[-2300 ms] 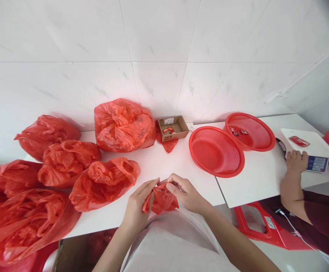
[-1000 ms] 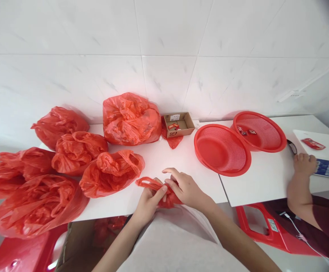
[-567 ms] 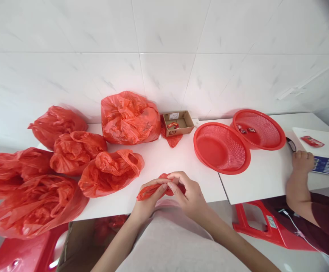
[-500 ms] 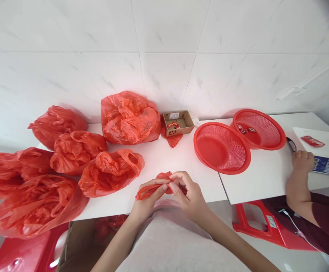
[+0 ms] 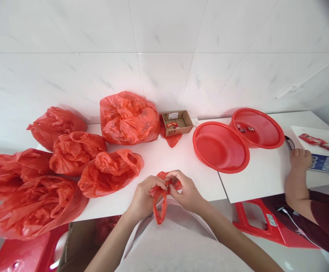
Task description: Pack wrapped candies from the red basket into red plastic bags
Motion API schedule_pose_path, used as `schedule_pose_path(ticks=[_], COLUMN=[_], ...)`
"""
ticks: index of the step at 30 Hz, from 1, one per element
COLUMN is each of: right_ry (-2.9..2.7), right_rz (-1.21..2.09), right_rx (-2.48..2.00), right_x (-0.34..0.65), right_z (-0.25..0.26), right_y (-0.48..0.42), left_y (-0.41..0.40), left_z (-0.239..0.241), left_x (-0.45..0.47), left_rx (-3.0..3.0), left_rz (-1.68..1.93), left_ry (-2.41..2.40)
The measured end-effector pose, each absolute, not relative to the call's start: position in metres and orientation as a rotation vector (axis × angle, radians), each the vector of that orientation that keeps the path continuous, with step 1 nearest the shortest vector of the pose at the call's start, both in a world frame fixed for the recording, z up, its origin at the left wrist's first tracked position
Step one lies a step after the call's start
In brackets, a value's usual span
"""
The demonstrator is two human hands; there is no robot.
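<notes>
Both of my hands grip one small red plastic bag (image 5: 160, 200) at the near edge of the white table (image 5: 164, 158). My left hand (image 5: 144, 196) is closed on its left side, my right hand (image 5: 185, 190) is closed on its right side. A handle loop of the bag hangs down between the hands over the table edge. The nearest tied red bag (image 5: 110, 172) lies just left of my left hand.
Several filled red plastic bags (image 5: 39, 204) crowd the left of the table. At the back stand a large red bag (image 5: 129, 117) and a small cardboard box (image 5: 177, 122). Two red mesh baskets (image 5: 219, 145) sit right. Another person's hand (image 5: 300, 158) rests by a scale (image 5: 323, 162).
The small bag was bunched and stretched sideways between my hands; now its handle loop hangs down between them. My hands have drawn closer together.
</notes>
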State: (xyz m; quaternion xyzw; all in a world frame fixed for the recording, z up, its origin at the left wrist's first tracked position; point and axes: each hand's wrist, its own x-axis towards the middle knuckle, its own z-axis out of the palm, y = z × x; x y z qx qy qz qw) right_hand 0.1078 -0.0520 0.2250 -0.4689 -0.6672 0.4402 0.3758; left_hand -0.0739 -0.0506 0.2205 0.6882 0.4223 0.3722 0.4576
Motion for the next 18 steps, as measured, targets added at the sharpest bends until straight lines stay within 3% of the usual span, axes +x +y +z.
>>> schedule_pose_path(ticks=[6,14,18], right_ry=[-1.295,-1.145,-1.461], right_rz=[1.356,1.808,1.622], right_rx=[-1.235,-1.170,-1.265], right_x=[0.093,0.110,0.110], right_z=[0.218,0.225,0.228], right_y=[-0.060,-0.047,-0.044], left_y=[-0.053,-0.055,-0.053], left_z=[0.210,0.210,0.211], left_x=[-0.058,-0.064,-0.075], left_rx=[1.723,1.806,1.802], left_rz=[1.210,1.127,0.999], left_ry=[1.237,1.263,1.233])
